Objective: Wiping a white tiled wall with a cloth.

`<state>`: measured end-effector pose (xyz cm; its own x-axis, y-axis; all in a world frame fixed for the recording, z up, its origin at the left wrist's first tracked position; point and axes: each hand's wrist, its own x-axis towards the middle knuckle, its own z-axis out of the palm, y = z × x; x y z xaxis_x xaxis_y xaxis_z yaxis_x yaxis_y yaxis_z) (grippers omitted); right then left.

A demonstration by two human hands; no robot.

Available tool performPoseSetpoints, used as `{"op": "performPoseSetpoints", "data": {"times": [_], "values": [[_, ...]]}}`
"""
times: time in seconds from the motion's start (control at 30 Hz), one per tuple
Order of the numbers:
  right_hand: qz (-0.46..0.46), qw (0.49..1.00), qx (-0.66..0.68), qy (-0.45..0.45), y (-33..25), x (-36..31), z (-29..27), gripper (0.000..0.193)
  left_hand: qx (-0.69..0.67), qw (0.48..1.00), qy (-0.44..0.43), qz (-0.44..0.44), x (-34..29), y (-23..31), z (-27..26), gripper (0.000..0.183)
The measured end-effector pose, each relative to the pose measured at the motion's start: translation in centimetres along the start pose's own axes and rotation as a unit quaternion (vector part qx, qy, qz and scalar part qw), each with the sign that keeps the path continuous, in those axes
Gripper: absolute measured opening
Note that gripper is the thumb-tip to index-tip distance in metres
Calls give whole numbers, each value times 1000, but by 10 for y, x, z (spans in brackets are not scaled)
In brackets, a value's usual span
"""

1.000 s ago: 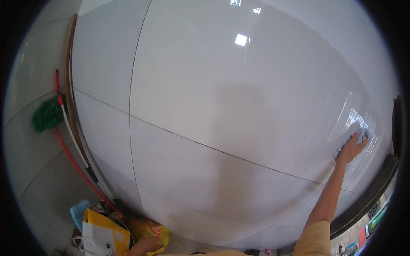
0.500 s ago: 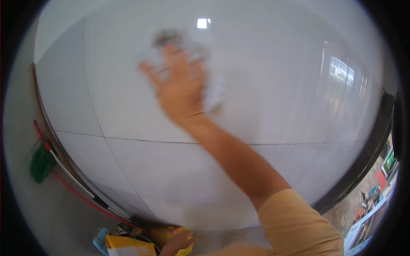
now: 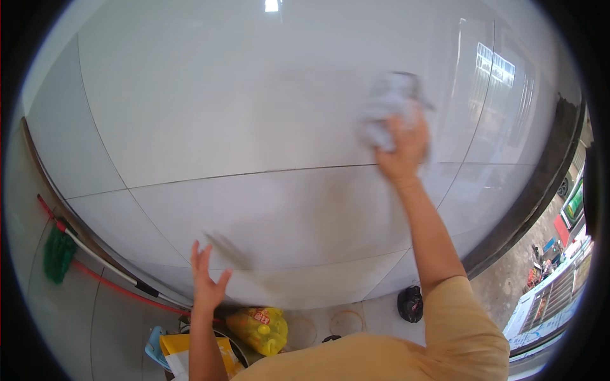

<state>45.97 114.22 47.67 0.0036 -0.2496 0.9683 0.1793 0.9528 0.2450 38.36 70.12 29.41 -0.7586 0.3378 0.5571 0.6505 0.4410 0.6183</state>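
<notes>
Right hand [image 3: 405, 151]: gripping the rag, arm reaching up from lower right; fingers blurred.
Rag [image 3: 393, 101]: grey-white, bunched, right of center in the upper half of the frame, just above the horizontal seam [image 3: 279, 170]; edges smeared by blur. Looks to be against the wall; contact not clear.
Left hand [image 3: 208, 286]: lower left of center, fingers spread and pointing up, holding nothing. In front of the wall; can't tell if it touches.
Wall [image 3: 190, 114]: large glossy pale tiles, fills most of the frame; window reflection [image 3: 495, 65] at upper right.
Duster [image 3: 59, 254]: green head, far left, red stick [image 3: 127, 292] running below its pole toward the bags.
Yellow bag [image 3: 270, 333]: bottom, on the floor, just right of the left forearm.
Paper bag [image 3: 176, 346]: yellow and white, bottom left, partly behind the left forearm.
Black bag [image 3: 410, 303]: floor, lower right of center, near the right arm.
Sleeve [image 3: 457, 311]: tan, lower right.
</notes>
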Motion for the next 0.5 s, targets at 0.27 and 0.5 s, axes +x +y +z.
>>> {"op": "performPoseSetpoints", "data": {"times": [0.27,0.5], "values": [[432,880,-114,162,62,-29,-24,61,38,996,34,79,62,16,-28,88],[226,974,-7,22,-131,-2,28,55,113,988,88,60,71,25,35,120]]}}
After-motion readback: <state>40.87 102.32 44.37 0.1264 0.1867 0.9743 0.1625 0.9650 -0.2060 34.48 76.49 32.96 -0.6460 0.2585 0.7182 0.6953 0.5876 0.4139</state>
